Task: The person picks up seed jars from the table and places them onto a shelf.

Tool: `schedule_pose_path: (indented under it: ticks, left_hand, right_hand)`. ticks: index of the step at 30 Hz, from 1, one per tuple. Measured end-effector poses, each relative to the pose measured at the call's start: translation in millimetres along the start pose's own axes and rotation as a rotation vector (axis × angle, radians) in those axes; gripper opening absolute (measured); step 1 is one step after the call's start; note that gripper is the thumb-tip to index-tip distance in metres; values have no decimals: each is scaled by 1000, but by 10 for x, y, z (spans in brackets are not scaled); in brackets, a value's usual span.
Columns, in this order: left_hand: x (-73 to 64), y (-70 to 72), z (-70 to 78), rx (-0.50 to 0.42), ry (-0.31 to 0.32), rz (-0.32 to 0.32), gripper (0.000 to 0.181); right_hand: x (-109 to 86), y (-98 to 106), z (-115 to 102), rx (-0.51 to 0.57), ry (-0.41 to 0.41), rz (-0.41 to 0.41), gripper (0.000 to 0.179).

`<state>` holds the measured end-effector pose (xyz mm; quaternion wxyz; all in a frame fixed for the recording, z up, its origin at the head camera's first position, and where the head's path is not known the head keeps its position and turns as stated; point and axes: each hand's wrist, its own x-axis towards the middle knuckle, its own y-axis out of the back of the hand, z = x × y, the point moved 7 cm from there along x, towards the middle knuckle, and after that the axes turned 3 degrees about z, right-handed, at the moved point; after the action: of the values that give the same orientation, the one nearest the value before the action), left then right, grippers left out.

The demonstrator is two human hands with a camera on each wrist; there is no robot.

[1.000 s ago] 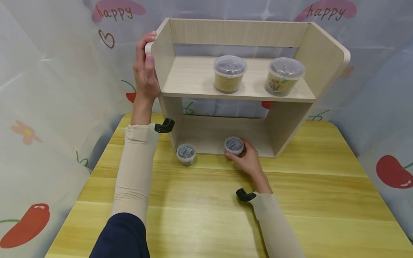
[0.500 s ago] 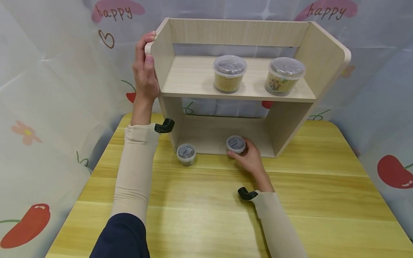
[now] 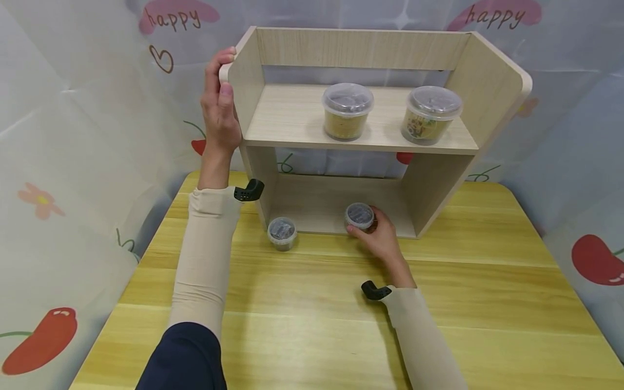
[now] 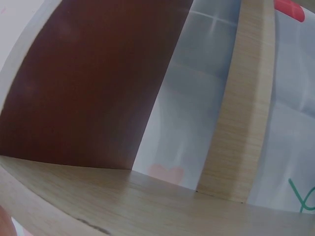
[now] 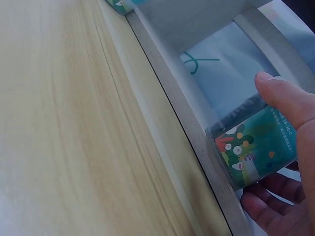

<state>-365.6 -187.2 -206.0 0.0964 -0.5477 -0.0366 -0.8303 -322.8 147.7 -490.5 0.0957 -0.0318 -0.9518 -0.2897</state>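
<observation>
My left hand (image 3: pixel 220 114) grips the upper left side panel of a pale two-tier wooden shelf (image 3: pixel 361 50). In the left wrist view only a bit of that hand shows, at the lower left corner. My right hand (image 3: pixel 382 238) holds a small round lidded tub (image 3: pixel 359 215) at the front edge of the lower tier, thumb on one side and fingers on the other. A green printed label (image 5: pixel 266 142) on this tub shows in the right wrist view. A similar small tub (image 3: pixel 281 233) stands on the table by the shelf's front left corner.
Two larger clear-lidded tubs stand on the upper tier: one with yellowish contents near the middle (image 3: pixel 347 111), another with a printed pattern at the right (image 3: pixel 431 115). The wooden table (image 3: pixel 312 325) spreads out before the shelf. A printed curtain (image 3: pixel 97 135) hangs around it.
My right hand has shifted slightly to the right and back, carrying the small tub with it. The left hand and the other tubs have stayed in place.
</observation>
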Motion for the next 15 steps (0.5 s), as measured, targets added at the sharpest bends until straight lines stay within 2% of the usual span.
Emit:
schedule_pose_path:
  ticks: [15]
  left_hand:
    - [23,-2,39,0,-21,9,66]
  right_hand:
    - [30,28,-19,-6,37,16,78]
